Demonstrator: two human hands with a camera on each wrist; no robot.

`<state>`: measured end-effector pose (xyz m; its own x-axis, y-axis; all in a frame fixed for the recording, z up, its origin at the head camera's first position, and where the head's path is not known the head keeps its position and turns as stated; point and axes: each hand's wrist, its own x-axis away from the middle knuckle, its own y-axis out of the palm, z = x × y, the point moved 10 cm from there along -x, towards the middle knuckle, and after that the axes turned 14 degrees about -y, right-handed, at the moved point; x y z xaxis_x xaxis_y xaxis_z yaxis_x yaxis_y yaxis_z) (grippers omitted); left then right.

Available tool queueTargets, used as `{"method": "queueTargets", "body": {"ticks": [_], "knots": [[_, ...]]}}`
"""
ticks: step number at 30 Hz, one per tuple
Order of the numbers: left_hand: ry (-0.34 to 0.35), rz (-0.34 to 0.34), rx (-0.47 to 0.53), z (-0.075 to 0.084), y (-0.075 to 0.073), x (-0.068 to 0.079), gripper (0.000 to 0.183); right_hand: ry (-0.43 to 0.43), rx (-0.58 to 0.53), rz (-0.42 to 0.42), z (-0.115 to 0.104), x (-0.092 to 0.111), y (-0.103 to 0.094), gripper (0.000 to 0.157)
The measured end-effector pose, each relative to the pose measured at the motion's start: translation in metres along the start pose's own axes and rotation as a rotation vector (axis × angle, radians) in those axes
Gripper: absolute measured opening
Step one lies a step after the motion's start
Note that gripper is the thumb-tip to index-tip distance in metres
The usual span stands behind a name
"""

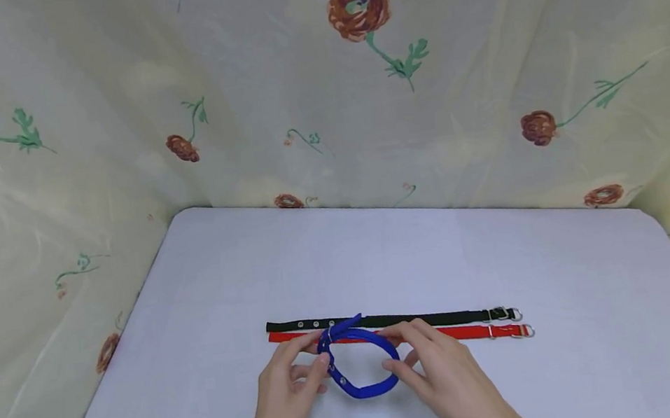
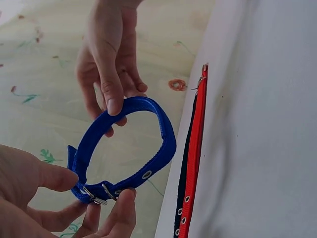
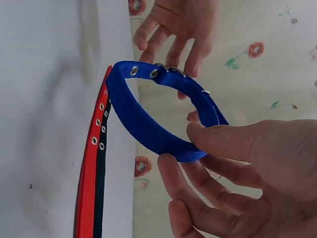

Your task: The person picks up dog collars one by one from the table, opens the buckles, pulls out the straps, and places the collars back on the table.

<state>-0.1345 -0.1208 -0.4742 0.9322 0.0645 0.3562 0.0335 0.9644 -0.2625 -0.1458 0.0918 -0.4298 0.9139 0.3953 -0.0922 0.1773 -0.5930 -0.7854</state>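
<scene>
A blue pet collar (image 1: pixel 374 391), buckled into a loop, is held up between both hands. My left hand (image 1: pixel 289 383) pinches its buckle side; the left wrist view shows the metal buckle (image 2: pixel 94 195) and ring by those fingertips. The opposite side of the loop is between the thumb and fingers of my right hand (image 1: pixel 438 363). Metal eyelets (image 3: pixel 133 70) run along the blue strap, and its free tip sticks out past the buckle in the head view. Just beyond the hands, a red collar (image 1: pixel 462 332) and a black collar (image 1: pixel 445 318) lie straight, side by side.
The white table (image 1: pixel 204 275) extends on all sides of the collars, its far corners rounded. A flower-printed curtain (image 1: pixel 268 90) hangs behind the table and along its sides.
</scene>
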Motion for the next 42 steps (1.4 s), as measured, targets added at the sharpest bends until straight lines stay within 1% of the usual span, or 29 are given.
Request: {"method": "queueTargets", "body": {"ticks": [3, 6, 9, 14, 18, 22, 25, 28, 31, 34, 37, 39, 40, 42], "knots": [[-0.01, 0.005, -0.036, -0.003, 0.004, 0.003, 0.034, 0.027, -0.014, -0.022, 0.006, 0.006, 0.003, 0.033], [-0.02, 0.009, -0.094, -0.004, 0.008, 0.004, 0.032, 0.058, -0.031, -0.048, 0.012, 0.011, 0.007, 0.035], [-0.007, 0.014, -0.147, -0.002, 0.012, 0.005, 0.03, 0.075, -0.053, -0.061, 0.016, 0.014, 0.01, 0.035], [0.067, 0.014, -0.247, 0.007, 0.017, 0.005, 0.031, 0.08, -0.034, -0.046, 0.02, 0.016, 0.01, 0.03], [0.127, 0.019, -0.295, 0.013, 0.02, 0.004, 0.035, 0.058, -0.014, -0.022, 0.02, 0.017, 0.008, 0.028], [0.165, 0.016, -0.329, 0.018, 0.023, 0.004, 0.035, 0.036, -0.058, -0.006, 0.019, 0.016, 0.007, 0.031], [0.18, -0.007, -0.342, 0.022, 0.028, 0.004, 0.03, 0.009, -0.108, 0.003, 0.017, 0.015, 0.007, 0.036], [0.199, -0.042, -0.337, 0.026, 0.033, 0.006, 0.028, -0.032, -0.158, 0.008, 0.011, 0.015, 0.007, 0.037], [0.237, -0.063, -0.317, 0.029, 0.036, 0.009, 0.027, -0.027, -0.185, 0.006, 0.009, 0.015, 0.007, 0.042], [0.282, -0.067, -0.304, 0.033, 0.038, 0.012, 0.025, -0.049, -0.202, 0.004, 0.006, 0.016, 0.008, 0.044], [0.312, -0.074, -0.294, 0.036, 0.041, 0.014, 0.025, -0.151, -0.217, 0.013, -0.002, 0.015, 0.008, 0.036], [0.322, -0.081, -0.297, 0.037, 0.042, 0.015, 0.026, -0.222, -0.215, 0.037, -0.007, 0.016, 0.007, 0.03], [0.323, -0.086, -0.297, 0.037, 0.043, 0.016, 0.027, -0.246, -0.214, 0.053, -0.008, 0.016, 0.006, 0.027], [0.325, -0.099, -0.295, 0.037, 0.044, 0.017, 0.027, -0.255, -0.203, 0.082, -0.008, 0.017, 0.005, 0.026]]}}
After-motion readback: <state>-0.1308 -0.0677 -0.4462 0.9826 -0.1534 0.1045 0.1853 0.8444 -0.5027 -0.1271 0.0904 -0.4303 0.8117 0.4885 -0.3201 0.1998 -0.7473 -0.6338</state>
